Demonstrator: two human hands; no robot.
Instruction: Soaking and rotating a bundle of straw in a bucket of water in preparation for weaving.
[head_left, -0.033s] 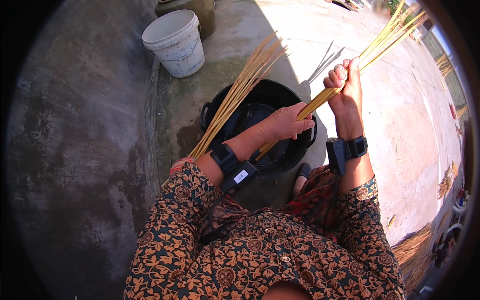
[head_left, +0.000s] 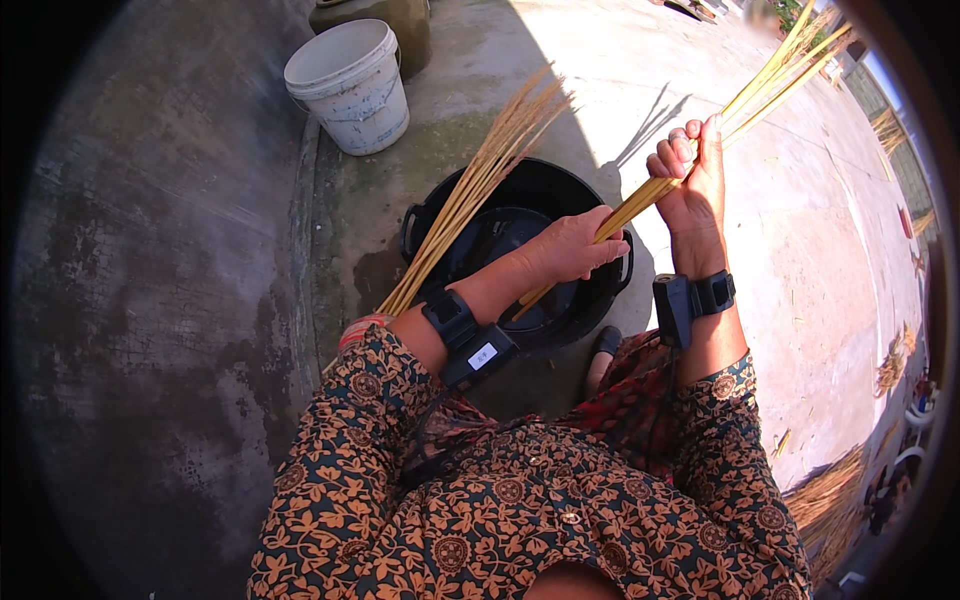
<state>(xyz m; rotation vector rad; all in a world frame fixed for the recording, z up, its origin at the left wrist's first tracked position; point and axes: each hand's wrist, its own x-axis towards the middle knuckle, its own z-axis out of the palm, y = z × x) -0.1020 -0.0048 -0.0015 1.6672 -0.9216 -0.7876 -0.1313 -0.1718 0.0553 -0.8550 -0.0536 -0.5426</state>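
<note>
My left hand (head_left: 575, 245) is closed round a bundle of long yellow stalks (head_left: 632, 206), whose lower ends reach down into a wide black tub (head_left: 600, 300). Higher up the same bundle, my right hand (head_left: 690, 180) grips it, and the stalks fan out toward the upper right. A second bundle of stalks with feathery tan tops (head_left: 460, 210) leans across the left side of the tub, its lower part partly hidden by my left forearm. Both my wrists wear black strapped devices.
A white plastic bucket (head_left: 348, 100) stands at the upper left, in front of a larger dull container (head_left: 405, 45). A stained concrete surface (head_left: 170, 300) fills the left side. More dry stalks (head_left: 830, 490) lie on the sunlit ground at the lower right.
</note>
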